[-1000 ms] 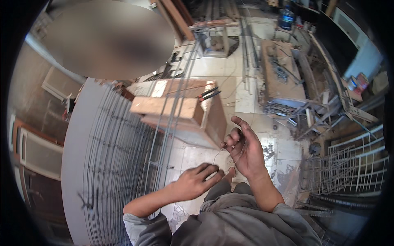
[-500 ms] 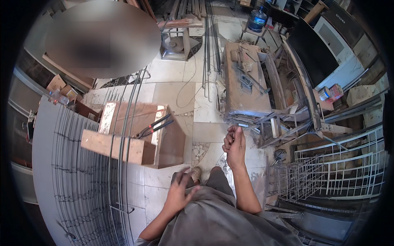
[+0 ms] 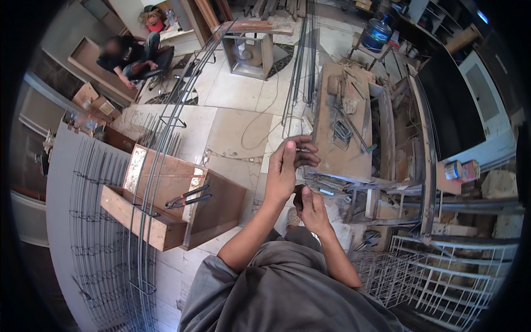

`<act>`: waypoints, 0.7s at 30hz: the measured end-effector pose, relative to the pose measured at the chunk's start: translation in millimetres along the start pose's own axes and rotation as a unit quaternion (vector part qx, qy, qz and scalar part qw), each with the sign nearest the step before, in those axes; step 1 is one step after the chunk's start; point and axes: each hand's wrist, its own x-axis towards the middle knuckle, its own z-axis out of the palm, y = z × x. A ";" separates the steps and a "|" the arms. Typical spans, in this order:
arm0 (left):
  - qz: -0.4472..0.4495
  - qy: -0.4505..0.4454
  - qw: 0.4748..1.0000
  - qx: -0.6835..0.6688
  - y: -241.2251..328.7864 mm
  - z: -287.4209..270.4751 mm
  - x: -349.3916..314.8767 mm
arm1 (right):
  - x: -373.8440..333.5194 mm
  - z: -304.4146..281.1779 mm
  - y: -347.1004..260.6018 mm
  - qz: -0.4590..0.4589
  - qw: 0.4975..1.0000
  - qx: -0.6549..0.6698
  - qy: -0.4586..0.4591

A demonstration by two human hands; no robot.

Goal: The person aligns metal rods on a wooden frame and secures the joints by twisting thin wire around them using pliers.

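My left hand (image 3: 287, 166) is raised in front of me over the floor, its fingers apart and pointing right. Just below and to the right of it is my right hand (image 3: 313, 210), closed, with thumb and fingers drawn together. What the right fingers hold, if anything, is too small and dark to make out. To the left, pincers (image 3: 189, 197) with red and black handles lie on a wooden box (image 3: 218, 210). Long steel bars (image 3: 156, 166) with square wire stirrups (image 3: 172, 120) rest across the box's wooden edge.
A dusty workbench (image 3: 343, 146) with tools and wire stands ahead right, with a pile of metal pieces at its front. White metal grilles (image 3: 464, 276) are at the lower right. Many thin rods lean over a grey panel (image 3: 63, 221) at left. A person (image 3: 133, 61) sits far left.
My left hand has risen from near my lap to beside the right hand, and its fingers have spread. The right hand has come lower in view. The view has shifted, showing the seated person.
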 end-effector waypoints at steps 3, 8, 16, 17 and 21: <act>-0.012 -0.002 1.000 -0.012 -7.3 3.7 17.0 | 27.2 -13.7 1.1 0.004 1.000 -0.002 -0.019; -0.002 0.005 0.998 0.067 -8.9 -12.3 56.1 | 80.5 -19.1 6.5 0.039 0.996 0.000 -0.079; -0.008 0.063 0.993 0.098 8.0 -77.1 137.0 | 180.8 9.7 -4.9 0.016 0.990 -0.043 -0.132; -0.013 0.066 0.992 0.103 10.6 -89.2 148.4 | 195.3 17.0 -7.8 0.017 0.988 -0.006 -0.152; -0.008 0.166 0.980 -0.113 25.4 -132.3 201.4 | 243.3 34.3 -22.3 0.050 0.969 0.032 -0.238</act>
